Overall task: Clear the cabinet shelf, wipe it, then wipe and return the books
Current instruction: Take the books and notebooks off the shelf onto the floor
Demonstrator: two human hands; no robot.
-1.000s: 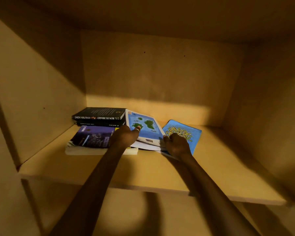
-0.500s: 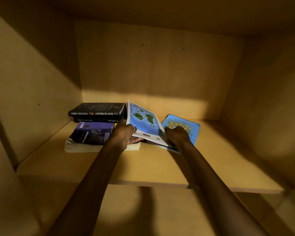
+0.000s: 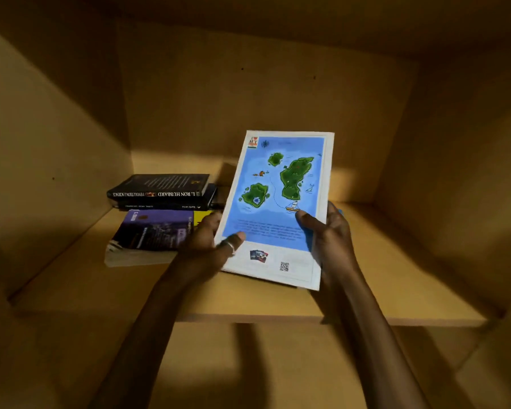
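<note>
While both of your hands are raised in the middle of the frame, they hold a thin map book (image 3: 281, 202) tilted up off the cabinet shelf (image 3: 396, 261), its blue cover with green islands facing you. Your left hand (image 3: 210, 249) grips the book's lower left edge, the thumb, which wears a ring, laid across the cover and the other fingers curled behind it. Your right hand (image 3: 328, 234) pinches the lower right edge, thumb on the cover near the small ship, the remaining fingers wrapped around the back where you cannot see how they lie. A sliver of blue shows just behind the right hand; you cannot tell what it belongs to. To the left of centre, a purple paperback (image 3: 151, 234) lies flat on the shelf, touching the side of your left hand. Just behind it, toward the back wall, a black book (image 3: 160, 187) rests on another dark book (image 3: 165, 205), their spines facing you.
</note>
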